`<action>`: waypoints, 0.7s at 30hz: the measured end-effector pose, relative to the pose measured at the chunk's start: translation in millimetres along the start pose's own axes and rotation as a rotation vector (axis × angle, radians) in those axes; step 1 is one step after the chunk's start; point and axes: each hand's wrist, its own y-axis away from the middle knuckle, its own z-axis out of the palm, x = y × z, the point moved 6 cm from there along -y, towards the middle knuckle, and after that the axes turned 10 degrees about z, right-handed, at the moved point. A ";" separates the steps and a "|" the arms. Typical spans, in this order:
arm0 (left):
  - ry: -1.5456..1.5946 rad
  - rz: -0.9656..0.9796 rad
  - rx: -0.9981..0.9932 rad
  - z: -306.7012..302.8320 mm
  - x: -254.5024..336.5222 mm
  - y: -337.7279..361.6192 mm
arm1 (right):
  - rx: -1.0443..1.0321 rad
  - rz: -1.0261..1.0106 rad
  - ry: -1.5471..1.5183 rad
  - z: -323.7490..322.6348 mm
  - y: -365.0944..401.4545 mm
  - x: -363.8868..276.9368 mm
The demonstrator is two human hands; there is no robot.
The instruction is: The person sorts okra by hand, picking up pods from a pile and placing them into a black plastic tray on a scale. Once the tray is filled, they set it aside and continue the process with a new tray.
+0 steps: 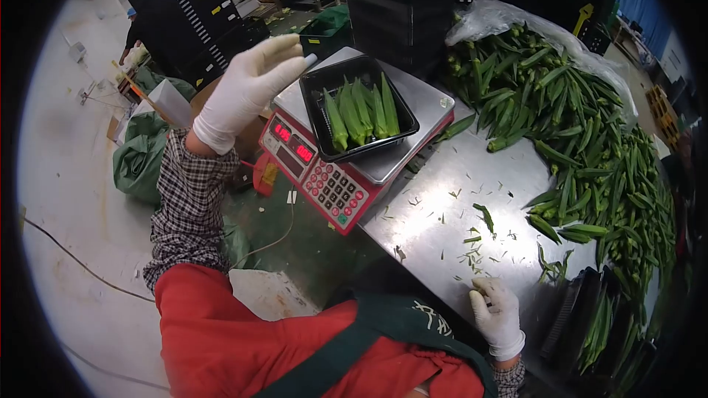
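My left hand [254,88], in a white glove, is raised over the left edge of the scale. Its fingers stretch out toward a black plastic tray [404,131], and nothing shows in its grasp. Several green okra pods [360,112] lie side by side in the tray. The tray rests on the metal pan of a red-and-white digital scale [376,166], whose red display is lit. Low at the near table edge is my right hand [500,317], also gloved. Its fingers are loosely curled, with a gap between thumb and forefinger and nothing visible held.
A big okra heap [582,129] spreads over the right of the metal table [442,228], partly on clear plastic sheeting [509,11]. Green trimmings [474,250] litter the tabletop. More black trays [564,309] stand at the lower right. Stacked black crates [398,11] rise behind the scale.
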 end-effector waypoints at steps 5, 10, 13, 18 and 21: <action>-0.049 0.112 -0.091 7.9 -8.0 -7.6 | 0.021 -0.035 0.051 0.2 -4.5 -6.5; -0.315 0.326 -0.094 13.0 -10.9 -18.7 | 0.004 -0.008 0.034 1.9 -9.0 -7.8; -0.378 0.417 -0.065 7.0 -16.2 -24.4 | -0.001 0.016 0.035 4.1 -9.0 -4.1; -0.435 0.403 -0.022 1.1 -37.1 -30.2 | -0.014 0.053 0.036 3.8 -13.2 -3.7; -0.470 0.282 -0.016 -1.9 -58.8 -34.3 | 0.001 0.030 0.032 4.7 -13.7 -0.3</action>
